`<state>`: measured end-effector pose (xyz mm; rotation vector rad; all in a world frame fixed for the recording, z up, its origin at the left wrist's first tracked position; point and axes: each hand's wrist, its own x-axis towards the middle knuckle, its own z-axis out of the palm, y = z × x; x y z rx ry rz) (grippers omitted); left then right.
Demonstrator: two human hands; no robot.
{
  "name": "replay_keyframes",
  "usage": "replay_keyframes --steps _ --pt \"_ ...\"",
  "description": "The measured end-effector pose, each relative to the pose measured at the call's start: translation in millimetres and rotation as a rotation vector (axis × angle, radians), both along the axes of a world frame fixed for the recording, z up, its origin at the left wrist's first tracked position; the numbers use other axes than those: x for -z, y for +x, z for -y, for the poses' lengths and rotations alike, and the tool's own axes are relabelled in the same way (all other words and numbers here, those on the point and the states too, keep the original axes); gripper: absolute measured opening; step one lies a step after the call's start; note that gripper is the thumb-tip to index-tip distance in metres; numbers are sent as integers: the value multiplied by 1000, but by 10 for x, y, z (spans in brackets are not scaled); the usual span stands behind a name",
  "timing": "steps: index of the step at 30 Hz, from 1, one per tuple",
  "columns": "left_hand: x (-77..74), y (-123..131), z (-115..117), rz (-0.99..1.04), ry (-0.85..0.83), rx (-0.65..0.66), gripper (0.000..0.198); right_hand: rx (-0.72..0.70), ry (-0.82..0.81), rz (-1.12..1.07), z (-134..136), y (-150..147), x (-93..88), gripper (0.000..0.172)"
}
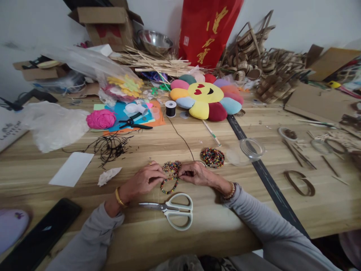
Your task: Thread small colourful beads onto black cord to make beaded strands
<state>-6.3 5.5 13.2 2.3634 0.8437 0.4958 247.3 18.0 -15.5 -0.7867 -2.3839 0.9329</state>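
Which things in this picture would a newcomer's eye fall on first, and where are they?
Probably first the flower-shaped cushion with its many-coloured petals, on the far part of the table, and the tall red panel with gold writing standing behind it. Then the eye may drop to the near middle, where the left hand and right hand pinch at a bead loop, with white-handled scissors lying just on the near side.

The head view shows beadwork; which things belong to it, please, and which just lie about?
Likely belong:
multicoloured bead loop
black cord spool
white-handled metal scissors
coiled multicoloured beads

Seemingly just lying about:
multicoloured flower-shaped cushion
shiny metal bowl
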Motion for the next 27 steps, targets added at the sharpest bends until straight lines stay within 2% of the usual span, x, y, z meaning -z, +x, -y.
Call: replay_keyframes --steps 5,14,27 --pt "-51 -48 -12 -53 -5 6 18 -2 -4 -5 -1 -3 0 7" --pt "-20 -27 -15 -125 28 30 19 -8 -10 -3 -4 -1 5 7" --pt "-93 -61 -19 -123 -7 25 19 -11 -15 1 -2 0 -23 8"
